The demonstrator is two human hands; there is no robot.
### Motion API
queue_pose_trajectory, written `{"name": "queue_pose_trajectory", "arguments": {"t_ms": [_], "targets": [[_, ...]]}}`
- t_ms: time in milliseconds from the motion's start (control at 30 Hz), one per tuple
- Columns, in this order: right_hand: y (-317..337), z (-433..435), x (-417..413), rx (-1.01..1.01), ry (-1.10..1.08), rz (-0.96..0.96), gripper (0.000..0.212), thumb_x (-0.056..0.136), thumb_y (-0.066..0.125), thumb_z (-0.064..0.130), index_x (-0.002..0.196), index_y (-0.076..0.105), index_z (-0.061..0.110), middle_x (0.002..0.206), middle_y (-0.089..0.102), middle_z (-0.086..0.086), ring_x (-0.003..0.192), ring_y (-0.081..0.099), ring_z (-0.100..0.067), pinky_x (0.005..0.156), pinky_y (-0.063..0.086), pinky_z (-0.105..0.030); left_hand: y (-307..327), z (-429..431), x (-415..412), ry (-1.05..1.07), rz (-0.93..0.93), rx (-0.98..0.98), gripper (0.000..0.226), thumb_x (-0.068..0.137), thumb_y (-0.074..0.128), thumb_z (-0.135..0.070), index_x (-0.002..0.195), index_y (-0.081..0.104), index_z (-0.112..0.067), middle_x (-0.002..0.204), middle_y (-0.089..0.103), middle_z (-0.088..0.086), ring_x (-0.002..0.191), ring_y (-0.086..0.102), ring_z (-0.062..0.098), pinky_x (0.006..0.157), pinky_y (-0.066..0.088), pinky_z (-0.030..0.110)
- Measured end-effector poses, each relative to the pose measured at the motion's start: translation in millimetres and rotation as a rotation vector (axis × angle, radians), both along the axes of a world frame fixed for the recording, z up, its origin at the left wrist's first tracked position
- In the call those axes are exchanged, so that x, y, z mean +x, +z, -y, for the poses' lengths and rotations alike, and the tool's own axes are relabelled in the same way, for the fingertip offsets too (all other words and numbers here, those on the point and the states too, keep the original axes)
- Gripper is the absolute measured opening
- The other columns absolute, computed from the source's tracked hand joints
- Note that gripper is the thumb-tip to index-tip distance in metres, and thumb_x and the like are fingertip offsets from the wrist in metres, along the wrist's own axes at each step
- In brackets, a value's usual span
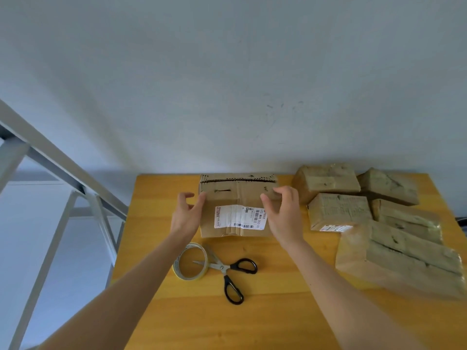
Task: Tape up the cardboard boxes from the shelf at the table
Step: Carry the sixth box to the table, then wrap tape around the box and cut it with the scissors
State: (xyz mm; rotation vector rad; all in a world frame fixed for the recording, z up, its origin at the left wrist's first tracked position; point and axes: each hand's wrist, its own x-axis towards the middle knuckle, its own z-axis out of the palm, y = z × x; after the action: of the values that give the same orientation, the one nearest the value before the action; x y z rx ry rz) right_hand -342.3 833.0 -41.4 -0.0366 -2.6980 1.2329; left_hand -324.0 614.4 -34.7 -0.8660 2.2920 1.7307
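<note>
A brown cardboard box (237, 195) with a white shipping label (240, 217) lies at the back middle of the yellow wooden table (252, 311). My left hand (185, 213) is at the box's left edge with its fingers loosely curved and the thumb close to the cardboard. My right hand (283, 213) is over the box's right end, fingers curved, thumb on the top face; it covers that edge. A roll of clear tape (177, 263) and black-handled scissors (228, 267) lie in front of the box, between my forearms.
Several cardboard boxes wrapped in clear tape crowd the table's right side, among them one at the back (326, 180) and a large one near the right edge (414, 261). A grey metal frame (63, 160) stands left of the table. A pale wall is behind.
</note>
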Motion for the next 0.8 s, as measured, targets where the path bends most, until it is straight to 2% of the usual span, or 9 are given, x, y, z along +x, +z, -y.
{"name": "queue_pose_trajectory", "arguments": {"t_ms": [100, 200, 233, 300, 333, 400, 500, 633, 800], "targets": [[-3.2, 2.2, 8.3, 0.017, -0.001, 0.011, 0.046, 0.098, 0.055, 0.029, 0.139, 0.045, 0.010, 0.143, 0.041, -0.008, 0.130, 0.041, -0.016, 0.106, 0.036, -0.025, 0.9, -2.1, 7.6, -0.103, -0.073, -0.031, 0.050, 0.100, 0.044, -0.038, 0.145, 0.024, -0.032, 0.137, 0.048, 0.007, 0.112, 0.055, 0.024, 0.097, 0.048, 0.049], [-9.2, 2.5, 16.9, 0.269, 0.093, -0.004, 0.058, 0.104, 0.041, 0.023, 0.157, 0.017, 0.023, 0.164, 0.007, -0.002, 0.151, 0.005, -0.018, 0.119, 0.014, -0.034, 1.1, -4.6, 17.4, -0.399, -0.284, -0.376, 0.061, 0.102, 0.033, -0.019, 0.152, 0.006, -0.040, 0.161, 0.009, -0.005, 0.125, 0.045, 0.013, 0.087, 0.048, 0.026], [-11.7, 1.9, 19.0, 0.354, 0.156, 0.017, 0.059, 0.104, 0.035, 0.021, 0.157, 0.008, 0.025, 0.165, -0.003, 0.001, 0.151, -0.005, -0.016, 0.122, 0.007, -0.036, -1.4, -6.6, 18.3, -0.495, -0.331, -0.508, 0.063, 0.102, 0.031, -0.017, 0.152, 0.001, -0.041, 0.162, -0.003, -0.008, 0.139, 0.032, 0.017, 0.093, 0.047, 0.028], [-15.9, -0.5, 21.3, 0.443, 0.257, 0.088, 0.056, 0.105, 0.024, 0.022, 0.155, -0.002, 0.025, 0.163, -0.014, 0.005, 0.149, -0.016, -0.012, 0.124, 0.002, -0.038, -8.8, -12.9, 17.5, -0.651, -0.326, -0.729, 0.055, 0.103, 0.021, -0.033, 0.149, -0.008, -0.041, 0.159, -0.017, -0.010, 0.148, -0.011, 0.015, 0.120, 0.016, 0.041], [-16.5, -2.7, 21.6, 0.467, 0.273, 0.112, 0.054, 0.104, 0.018, 0.027, 0.154, -0.003, 0.025, 0.162, -0.016, 0.005, 0.148, -0.018, -0.012, 0.124, 0.002, -0.038, -11.3, -16.1, 17.5, -0.714, -0.298, -0.813, 0.054, 0.101, 0.013, -0.047, 0.149, -0.011, -0.040, 0.158, -0.021, -0.010, 0.145, -0.023, 0.013, 0.122, 0.000, 0.041], [-18.1, -7.7, 20.2, 0.534, 0.292, 0.145, 0.057, 0.099, 0.002, 0.041, 0.153, -0.007, 0.025, 0.161, -0.020, 0.006, 0.147, -0.021, -0.011, 0.124, -0.002, -0.039, -17.6, -20.2, 17.1, -0.804, -0.258, -0.950, 0.065, 0.091, -0.002, -0.065, 0.150, -0.014, -0.037, 0.155, -0.027, -0.010, 0.141, -0.031, 0.013, 0.119, -0.013, 0.040], [-20.8, -11.8, 17.7, 0.698, 0.374, 0.098, 0.063, 0.098, -0.003, 0.058, 0.155, -0.006, 0.030, 0.162, -0.016, 0.006, 0.149, -0.018, -0.016, 0.120, -0.011, -0.040, -28.2, -18.5, 11.8, -0.820, -0.291, -1.087, 0.069, 0.092, -0.003, -0.067, 0.151, -0.011, -0.035, 0.159, -0.019, -0.005, 0.146, -0.021, 0.020, 0.119, -0.009, 0.042], [-21.2, -12.1, 9.8, 0.791, 0.430, 0.051, 0.060, 0.102, 0.002, 0.057, 0.156, 0.006, 0.031, 0.163, 0.005, 0.002, 0.151, 0.003, -0.023, 0.119, -0.006, -0.043, -34.5, -15.2, 2.7, -0.829, -0.331, -1.138, 0.063, 0.096, 0.001, -0.064, 0.152, -0.001, -0.035, 0.161, 0.006, 0.002, 0.148, 0.004, 0.029, 0.118, 0.009, 0.044], [-20.5, -13.9, -0.4, 0.749, 0.475, 0.071, 0.062, 0.097, -0.008, 0.061, 0.153, 0.003, 0.035, 0.162, 0.001, 0.008, 0.151, -0.003, -0.017, 0.121, -0.004, -0.043, -39.7, -15.8, -3.7, -0.827, -0.304, -1.143, 0.062, 0.096, 0.003, -0.065, 0.151, 0.002, -0.036, 0.160, 0.014, 0.001, 0.147, 0.008, 0.029, 0.120, 0.006, 0.043]]}}
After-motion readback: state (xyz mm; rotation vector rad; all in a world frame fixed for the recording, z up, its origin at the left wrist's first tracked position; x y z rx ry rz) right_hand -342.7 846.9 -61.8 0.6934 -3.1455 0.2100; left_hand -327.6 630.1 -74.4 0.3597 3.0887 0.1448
